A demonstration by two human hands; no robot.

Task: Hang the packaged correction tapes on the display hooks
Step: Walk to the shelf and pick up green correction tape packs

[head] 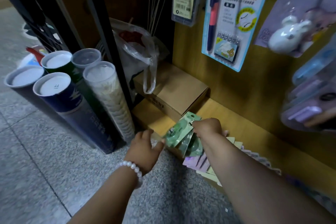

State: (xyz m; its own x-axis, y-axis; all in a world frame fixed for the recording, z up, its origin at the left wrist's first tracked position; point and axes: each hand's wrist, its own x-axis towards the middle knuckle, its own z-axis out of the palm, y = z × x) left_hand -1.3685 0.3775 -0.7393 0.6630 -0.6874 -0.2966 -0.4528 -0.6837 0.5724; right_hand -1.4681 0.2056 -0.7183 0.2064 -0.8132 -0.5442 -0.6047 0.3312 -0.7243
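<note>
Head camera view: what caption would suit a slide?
Right hand holds green packaged correction tapes low by the shelf; left hand reaches in.

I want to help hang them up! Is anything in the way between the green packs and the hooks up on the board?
Nothing visible blocks the way. The right hand holds the green packs low by the cardboard boxes; above is open space up to the wooden board, where other packaged pens already hang.

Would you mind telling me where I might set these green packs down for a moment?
The speckled floor left of the left hand is bare, bordered by the tubes. A strip of yellow shelf lies bare between the brown boxes and the right hand, which holds the green packs. Beside the right forearm, fanned cards crowd the ledge.
</note>
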